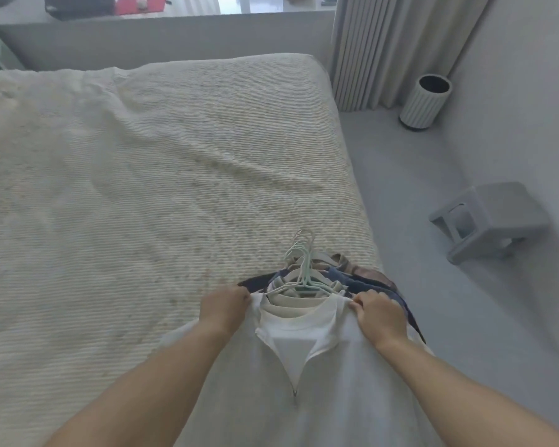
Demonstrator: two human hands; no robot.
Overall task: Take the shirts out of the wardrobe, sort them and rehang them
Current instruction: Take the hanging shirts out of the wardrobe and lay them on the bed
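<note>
White zip-neck shirt [304,398] topped the hangered stack at the bed's [142,188] near corner, left hand [225,306] and right hand [380,312] each pinching a shoulder; risk judged: bunched hangers [300,269] snagging, dragging lower shirts off.

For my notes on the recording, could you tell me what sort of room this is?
Most likely a bedroom: a wide bed with a cream cover fills most of the view, long curtains hang in the corner, and a stack of shirts on hangers lies at the bed's edge.
</note>
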